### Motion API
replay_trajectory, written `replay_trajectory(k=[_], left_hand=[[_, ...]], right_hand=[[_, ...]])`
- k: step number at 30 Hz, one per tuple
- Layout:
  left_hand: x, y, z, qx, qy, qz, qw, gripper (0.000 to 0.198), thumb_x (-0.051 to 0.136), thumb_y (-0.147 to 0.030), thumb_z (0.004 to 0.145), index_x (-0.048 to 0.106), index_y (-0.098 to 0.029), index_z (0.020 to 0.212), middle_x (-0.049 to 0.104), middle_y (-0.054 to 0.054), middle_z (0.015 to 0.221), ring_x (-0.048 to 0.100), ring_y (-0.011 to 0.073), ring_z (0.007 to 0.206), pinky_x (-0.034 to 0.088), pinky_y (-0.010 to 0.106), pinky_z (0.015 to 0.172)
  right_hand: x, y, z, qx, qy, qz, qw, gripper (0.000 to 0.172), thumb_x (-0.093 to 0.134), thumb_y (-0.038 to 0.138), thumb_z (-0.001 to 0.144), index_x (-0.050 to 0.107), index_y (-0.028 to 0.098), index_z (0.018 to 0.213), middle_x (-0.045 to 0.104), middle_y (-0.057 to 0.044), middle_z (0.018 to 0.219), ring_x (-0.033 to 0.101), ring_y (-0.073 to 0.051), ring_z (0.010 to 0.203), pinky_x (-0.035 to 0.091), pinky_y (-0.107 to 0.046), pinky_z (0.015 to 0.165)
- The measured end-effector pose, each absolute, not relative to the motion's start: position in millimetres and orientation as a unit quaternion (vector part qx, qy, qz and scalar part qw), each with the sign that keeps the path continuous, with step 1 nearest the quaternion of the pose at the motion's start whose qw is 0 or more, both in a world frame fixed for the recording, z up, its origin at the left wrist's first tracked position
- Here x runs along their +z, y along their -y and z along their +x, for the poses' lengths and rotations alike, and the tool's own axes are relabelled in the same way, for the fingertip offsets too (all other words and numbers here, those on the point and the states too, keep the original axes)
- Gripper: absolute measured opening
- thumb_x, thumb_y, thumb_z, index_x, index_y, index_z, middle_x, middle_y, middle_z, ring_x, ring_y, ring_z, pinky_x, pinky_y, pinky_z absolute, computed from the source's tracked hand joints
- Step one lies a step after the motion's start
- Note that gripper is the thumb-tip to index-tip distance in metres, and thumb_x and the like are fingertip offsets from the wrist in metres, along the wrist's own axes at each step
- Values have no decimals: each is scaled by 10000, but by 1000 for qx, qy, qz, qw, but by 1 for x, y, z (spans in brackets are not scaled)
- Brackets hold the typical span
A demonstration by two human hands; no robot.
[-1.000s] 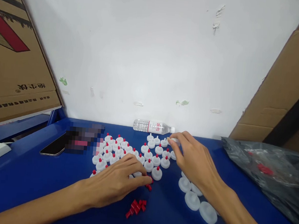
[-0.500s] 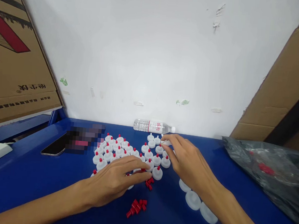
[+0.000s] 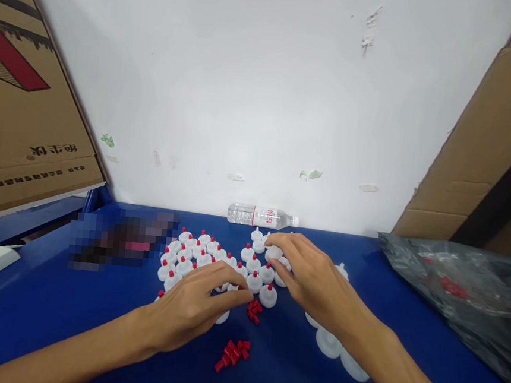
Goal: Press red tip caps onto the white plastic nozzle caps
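My right hand (image 3: 308, 273) has its fingers and thumb around a white nozzle lid (image 3: 273, 253), just above the back of the group of lids. My left hand (image 3: 204, 297) hovers palm-down over the front of the group, thumb and index finger a little apart, with nothing visible between them. Close to its thumb tip lies a small pile of red caps (image 3: 254, 312). Many white lids with red tips (image 3: 268, 296) stand on the blue table, some partly hidden by my left hand. At the back, a white lid without a red tip (image 3: 257, 234) stands near my right fingers.
More red caps (image 3: 233, 354) lie in front. Larger white lids (image 3: 329, 343) sit under my right forearm. A clear bottle (image 3: 262, 216) lies along the wall. A dark plastic bag (image 3: 452, 298) is at the right, a cardboard box (image 3: 35, 95) at the left.
My right hand has drawn slightly left and nearer with the white lid, which now shows more between its fingers. My left hand has shifted slightly left, uncovering more of the red caps.
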State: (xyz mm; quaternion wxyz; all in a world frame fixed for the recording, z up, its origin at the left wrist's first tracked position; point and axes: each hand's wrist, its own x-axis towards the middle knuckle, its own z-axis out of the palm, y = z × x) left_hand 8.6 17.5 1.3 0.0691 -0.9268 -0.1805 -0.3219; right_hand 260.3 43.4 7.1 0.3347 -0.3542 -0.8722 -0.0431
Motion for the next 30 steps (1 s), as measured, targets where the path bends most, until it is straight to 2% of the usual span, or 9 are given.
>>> replay_trajectory(k=[4, 10, 14, 17, 20, 24, 30], left_hand=[[2, -18, 8, -324, 193, -923, 74, 401, 457, 58, 944, 623, -191, 1212, 705, 75, 1030, 659, 162, 898, 569, 274, 791], [-1, -20, 6, -343, 186, -917, 81, 404, 471, 70, 936, 636, -163, 1222, 694, 90, 1034, 657, 177, 928, 566, 295, 818], [-4, -22, 3, -359, 196, -910, 69, 440, 464, 86, 938, 634, -177, 1246, 688, 95, 1085, 649, 179, 991, 562, 297, 850], [-7, -23, 0, -382, 192, -902, 57, 436, 454, 100, 935, 643, -177, 1214, 684, 95, 1117, 659, 168, 1038, 564, 269, 868], [-9, -24, -2, -398, 198, -895, 49, 430, 463, 97, 945, 645, -179, 1221, 685, 93, 1144, 673, 155, 1050, 571, 249, 885], [-10, -25, -2, -408, 206, -887, 71, 405, 507, 93, 946, 651, -167, 1221, 691, 94, 1144, 670, 161, 1055, 572, 277, 920], [-8, -26, 0, -436, 213, -870, 86, 335, 574, 75, 941, 666, -146, 1176, 687, 83, 1108, 677, 141, 1002, 571, 240, 889]], right_hand=[[7, -42, 260, -46, 878, -346, 328, 321, 473, 110, 1017, 531, 247, 1301, 691, -79, 1250, 657, -240, 1182, 571, -413, 956], [7, -40, 259, -51, 879, -356, 312, 276, 484, 176, 1046, 521, 259, 1306, 689, -66, 1250, 706, -231, 1068, 605, -373, 854], [5, -38, 255, -39, 888, -341, 304, 439, 460, 33, 976, 482, 268, 1347, 637, -69, 1349, 664, -236, 1191, 604, -378, 909], [3, -35, 249, -28, 899, -309, 309, 511, 454, -24, 943, 466, 260, 1367, 652, -62, 1333, 646, -224, 1218, 585, -380, 974], [1, -31, 242, -35, 905, -272, 327, 498, 476, -10, 959, 450, 241, 1388, 667, -68, 1314, 642, -222, 1218, 564, -397, 1025], [0, -29, 238, -46, 901, -260, 346, 471, 502, 30, 984, 442, 236, 1403, 673, -74, 1307, 650, -225, 1211, 564, -408, 1032], [0, -31, 241, -58, 899, -266, 343, 478, 510, 0, 964, 455, 225, 1382, 674, -70, 1308, 649, -233, 1209, 563, -408, 1034]])
